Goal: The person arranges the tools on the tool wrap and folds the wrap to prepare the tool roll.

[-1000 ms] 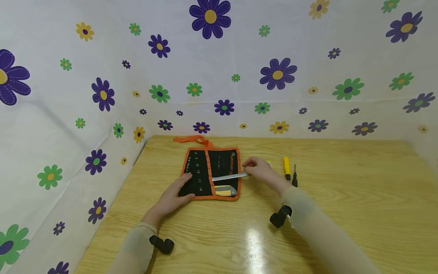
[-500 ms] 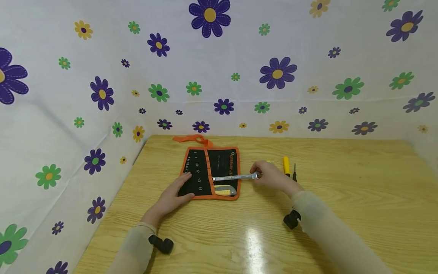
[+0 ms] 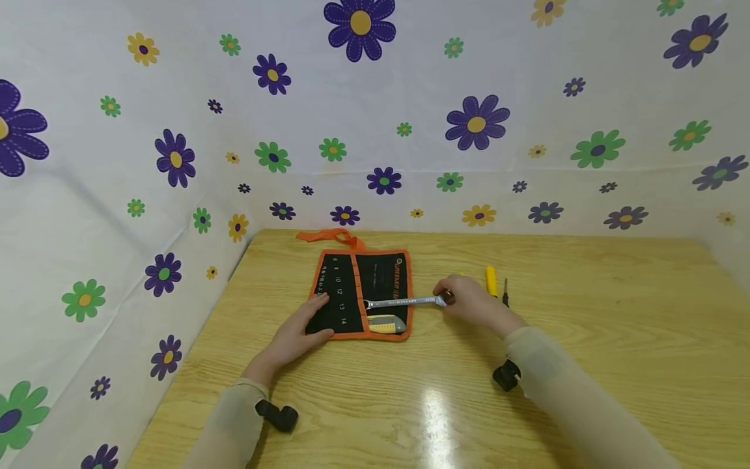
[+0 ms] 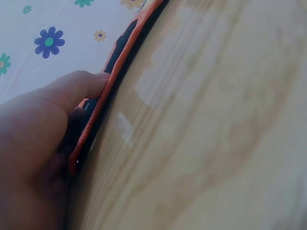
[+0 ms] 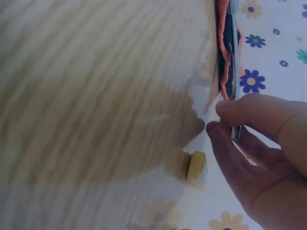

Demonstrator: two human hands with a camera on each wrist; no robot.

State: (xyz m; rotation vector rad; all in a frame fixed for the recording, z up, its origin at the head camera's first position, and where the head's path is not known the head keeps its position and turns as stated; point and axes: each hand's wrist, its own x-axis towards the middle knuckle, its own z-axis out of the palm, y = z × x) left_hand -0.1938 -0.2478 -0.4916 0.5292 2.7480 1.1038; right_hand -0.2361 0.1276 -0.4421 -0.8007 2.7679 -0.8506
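Note:
A black tool roll (image 3: 375, 273) with orange edging lies spread on the table, its pocket flap marked with sizes. My left hand (image 3: 288, 335) rests on the flap's lower left corner, fingers extended; the left wrist view shows the thumb along the orange edge (image 4: 103, 91). A silver wrench (image 3: 404, 302) lies across the roll, its left end at the pocket edge and its right end past the roll's border. My right hand (image 3: 471, 303) holds that right end between thumb and fingers. Below the wrench, a yellow and grey utility knife (image 3: 387, 324) sits partly in a pocket.
Right of my right hand lie a yellow-handled tool (image 3: 491, 280) and a thin dark screwdriver-like tool (image 3: 506, 294), both partly hidden. A small yellow block (image 5: 196, 167) shows in the right wrist view. An orange strap (image 3: 331, 236) trails behind the roll; flowered cloth hangs beyond.
My right hand has moved right, and the wrench has slid a little the same way, with its left end now showing at the pocket edge. The left hand stays in place.

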